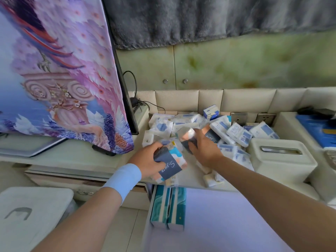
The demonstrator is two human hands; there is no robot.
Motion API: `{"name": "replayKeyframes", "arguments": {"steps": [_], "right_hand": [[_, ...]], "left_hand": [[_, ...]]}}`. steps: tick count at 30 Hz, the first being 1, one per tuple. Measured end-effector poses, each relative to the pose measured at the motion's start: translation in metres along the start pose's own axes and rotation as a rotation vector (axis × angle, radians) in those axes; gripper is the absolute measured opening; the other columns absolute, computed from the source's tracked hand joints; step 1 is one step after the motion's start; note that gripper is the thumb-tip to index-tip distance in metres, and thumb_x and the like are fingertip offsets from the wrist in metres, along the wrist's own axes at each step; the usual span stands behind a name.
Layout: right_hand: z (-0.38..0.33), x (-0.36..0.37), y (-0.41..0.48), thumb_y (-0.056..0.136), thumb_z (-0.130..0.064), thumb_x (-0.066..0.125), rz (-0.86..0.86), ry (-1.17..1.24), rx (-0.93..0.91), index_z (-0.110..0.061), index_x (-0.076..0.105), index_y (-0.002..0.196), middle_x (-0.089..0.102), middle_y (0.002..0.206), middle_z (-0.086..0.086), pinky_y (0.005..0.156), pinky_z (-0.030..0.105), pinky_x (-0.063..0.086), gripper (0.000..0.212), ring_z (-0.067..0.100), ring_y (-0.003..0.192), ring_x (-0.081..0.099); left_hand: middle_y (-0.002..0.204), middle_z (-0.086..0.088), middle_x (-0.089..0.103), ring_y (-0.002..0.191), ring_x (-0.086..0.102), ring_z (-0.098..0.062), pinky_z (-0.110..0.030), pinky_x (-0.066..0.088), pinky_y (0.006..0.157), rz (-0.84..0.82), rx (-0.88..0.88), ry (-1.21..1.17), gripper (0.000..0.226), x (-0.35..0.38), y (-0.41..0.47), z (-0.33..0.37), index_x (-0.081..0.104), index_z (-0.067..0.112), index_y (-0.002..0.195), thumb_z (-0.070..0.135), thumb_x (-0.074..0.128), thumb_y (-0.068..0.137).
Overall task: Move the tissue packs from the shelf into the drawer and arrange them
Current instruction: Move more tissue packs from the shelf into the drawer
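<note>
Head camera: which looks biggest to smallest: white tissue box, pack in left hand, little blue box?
1. White tissue box
2. Pack in left hand
3. Little blue box, but it is farthest back

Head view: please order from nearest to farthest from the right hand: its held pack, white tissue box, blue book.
1. Pack: gripped in the right hand.
2. White tissue box: to its right.
3. Blue book: far right edge.

You have two navy-banded packs (171, 164) (187, 137), two teal packs (160, 206) (177, 208), one tissue box (280, 160), two sockets (239, 118) (264, 118), two knobs (165, 81) (185, 81), and white-and-blue packs (236, 133) heaped too jumbled to count.
</note>
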State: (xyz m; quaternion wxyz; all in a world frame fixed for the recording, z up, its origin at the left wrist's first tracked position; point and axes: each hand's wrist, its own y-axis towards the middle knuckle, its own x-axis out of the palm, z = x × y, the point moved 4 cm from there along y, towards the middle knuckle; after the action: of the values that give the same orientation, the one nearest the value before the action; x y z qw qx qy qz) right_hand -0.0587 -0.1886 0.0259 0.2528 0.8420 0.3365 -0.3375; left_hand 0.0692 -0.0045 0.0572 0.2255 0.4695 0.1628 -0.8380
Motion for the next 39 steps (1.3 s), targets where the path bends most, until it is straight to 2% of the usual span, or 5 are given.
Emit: {"name": "replayKeyframes", "arguments": {"steps": [5,11,17,23,39], "right_hand": [[0.018,-0.043,-0.024,0.1,-0.04,0.047,-0.014,0.315,0.165,-0.029,0.039,0.134,0.062,0.118,0.008,0.081,0.049,0.057,0.036,0.026,0.102,0.063],[0.042,-0.068,-0.084,0.099,-0.042,0.046,-0.29,0.035,0.303,-0.022,0.044,0.129,0.058,0.114,0.008,0.041,0.032,0.051,0.035,0.028,0.083,0.064],[0.084,-0.072,-0.149,0.089,-0.059,0.056,-0.619,-0.223,0.388,-0.027,0.053,0.098,0.06,0.099,0.0,0.051,0.033,0.055,0.033,0.025,0.077,0.067],[0.133,-0.039,-0.189,0.081,-0.062,0.064,-0.696,-0.345,0.342,-0.027,0.059,0.114,0.065,0.108,-0.005,0.082,0.032,0.052,0.048,0.016,0.094,0.06],[0.128,0.049,-0.2,0.086,-0.027,0.07,-0.667,-0.144,0.363,-0.025,0.058,0.126,0.06,0.124,-0.002,0.088,0.024,0.048,0.042,0.013,0.105,0.055]], "left_hand": [[0.112,0.012,0.061,0.097,0.06,-0.016,-0.036,0.055,0.084,-0.195,0.052,0.055,0.05,0.035,-0.018,0.025,0.05,0.041,0.115,0.028,0.07,0.071],[0.115,0.008,0.061,0.099,0.059,-0.02,-0.032,0.051,0.082,-0.352,0.198,0.247,0.051,0.102,-0.029,0.064,0.051,0.036,0.12,0.029,0.071,0.074],[0.123,0.004,0.059,0.105,0.059,-0.025,-0.032,0.048,0.08,-0.475,0.248,0.492,0.051,0.161,-0.032,0.065,0.047,0.03,0.13,0.029,0.065,0.082],[0.125,-0.005,0.047,0.109,0.051,-0.029,-0.042,0.049,0.083,-0.455,0.266,0.458,0.043,0.204,-0.03,0.07,0.037,0.02,0.123,0.019,0.061,0.088],[0.129,-0.008,0.047,0.118,0.045,-0.028,-0.04,0.047,0.086,-0.493,0.301,0.701,0.039,0.217,-0.017,0.041,0.05,0.018,0.129,0.01,0.053,0.09]]}}
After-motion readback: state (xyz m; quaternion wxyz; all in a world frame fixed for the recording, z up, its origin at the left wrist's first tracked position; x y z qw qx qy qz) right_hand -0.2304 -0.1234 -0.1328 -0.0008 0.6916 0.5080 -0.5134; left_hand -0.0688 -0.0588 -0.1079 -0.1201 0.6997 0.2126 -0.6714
